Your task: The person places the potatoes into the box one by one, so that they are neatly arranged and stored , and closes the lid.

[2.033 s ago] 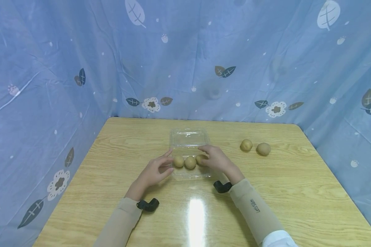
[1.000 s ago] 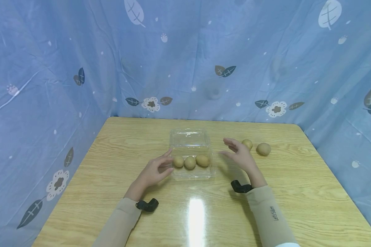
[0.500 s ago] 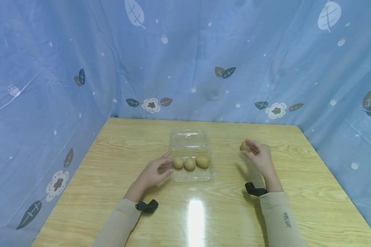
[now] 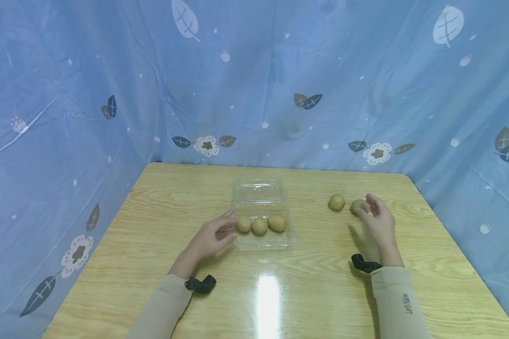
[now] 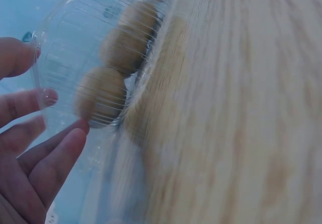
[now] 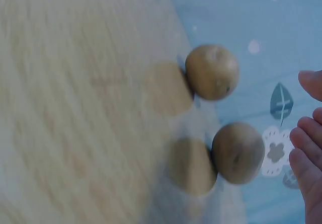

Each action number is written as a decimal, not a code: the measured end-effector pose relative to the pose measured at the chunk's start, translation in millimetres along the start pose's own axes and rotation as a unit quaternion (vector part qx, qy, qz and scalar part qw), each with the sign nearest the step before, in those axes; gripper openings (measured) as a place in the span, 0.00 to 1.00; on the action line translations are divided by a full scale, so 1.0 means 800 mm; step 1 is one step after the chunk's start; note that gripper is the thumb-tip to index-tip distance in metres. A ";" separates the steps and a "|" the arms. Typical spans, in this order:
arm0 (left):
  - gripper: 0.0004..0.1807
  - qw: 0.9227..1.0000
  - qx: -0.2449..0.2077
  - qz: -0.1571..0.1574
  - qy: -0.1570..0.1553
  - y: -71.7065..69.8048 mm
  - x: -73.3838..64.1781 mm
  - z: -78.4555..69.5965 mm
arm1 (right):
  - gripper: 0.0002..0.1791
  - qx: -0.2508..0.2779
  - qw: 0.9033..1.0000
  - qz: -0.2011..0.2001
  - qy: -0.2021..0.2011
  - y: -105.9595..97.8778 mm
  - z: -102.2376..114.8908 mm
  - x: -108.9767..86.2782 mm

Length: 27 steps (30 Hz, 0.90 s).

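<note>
In the head view a clear plastic clamshell box [image 4: 260, 242] lies with its lid folded back. Three small potatoes, the left [image 4: 243, 224], middle [image 4: 260, 226] and right [image 4: 277, 223], sit in a row inside it. My left hand [image 4: 209, 238] stays at the box's left side, relaxed fingers spread against its ribbed wall [image 5: 100, 100]. Over on the right, my right hand [image 4: 381, 222] hovers with loosely bent fingers beside a brownish potato [image 4: 358, 206], partly covering it. Another potato [image 4: 337, 202] rests just left of that one. Nothing is between the right fingers and thumb in the right wrist view.
Everything stands on a wood-grain table [image 4: 314, 292]. A blue patterned curtain [image 4: 254, 84] hangs along its back and sides. Each wrist carries a black camera mount, the left one [image 4: 201, 284] and the right one [image 4: 365, 264].
My right hand has let go of the right potato in the box and moved right, past the nearer loose potato to the farther one. The left hand has stayed put.
</note>
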<state>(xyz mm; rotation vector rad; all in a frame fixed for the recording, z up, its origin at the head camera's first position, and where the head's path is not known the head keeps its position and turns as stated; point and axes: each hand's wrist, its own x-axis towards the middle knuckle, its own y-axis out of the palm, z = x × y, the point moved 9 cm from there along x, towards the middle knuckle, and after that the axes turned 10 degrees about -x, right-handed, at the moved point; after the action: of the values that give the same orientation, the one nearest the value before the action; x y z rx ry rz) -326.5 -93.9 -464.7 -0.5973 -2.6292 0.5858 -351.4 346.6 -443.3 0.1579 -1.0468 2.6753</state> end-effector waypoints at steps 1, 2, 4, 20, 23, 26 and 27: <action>0.25 1.000 0.000 -0.001 0.001 0.000 0.000 0.000 | 0.36 -0.001 1.000 -0.001 0.001 -0.001 -0.003 0.000; 0.25 1.000 -0.001 -0.001 0.003 0.000 0.000 0.000 | 0.36 -0.001 1.000 0.000 0.002 -0.001 -0.006 0.000; 0.24 1.000 0.001 -0.003 0.006 -0.001 0.000 -0.001 | 0.37 0.001 1.000 0.003 0.005 -0.002 -0.012 0.001; 0.24 1.000 0.008 0.001 0.000 -0.001 -0.001 -0.001 | 0.47 0.013 0.991 0.109 0.083 0.021 -0.050 0.013; 0.23 1.000 0.010 0.000 0.001 0.000 -0.001 -0.001 | 0.47 0.009 0.990 0.113 0.081 0.022 -0.054 0.017; 0.23 1.000 0.012 0.000 -0.002 0.000 -0.001 -0.001 | 0.48 -0.002 0.990 0.120 0.071 0.024 -0.056 0.023; 0.23 1.000 0.013 0.001 -0.003 0.000 -0.001 0.000 | 0.48 -0.008 0.990 0.121 0.069 0.025 -0.057 0.025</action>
<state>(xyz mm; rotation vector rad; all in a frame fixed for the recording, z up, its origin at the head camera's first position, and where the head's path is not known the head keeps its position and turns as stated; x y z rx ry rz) -325.8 -94.1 -464.7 -0.5909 -2.6226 0.6215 -376.6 367.8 -485.6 -0.1663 -1.1051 2.8412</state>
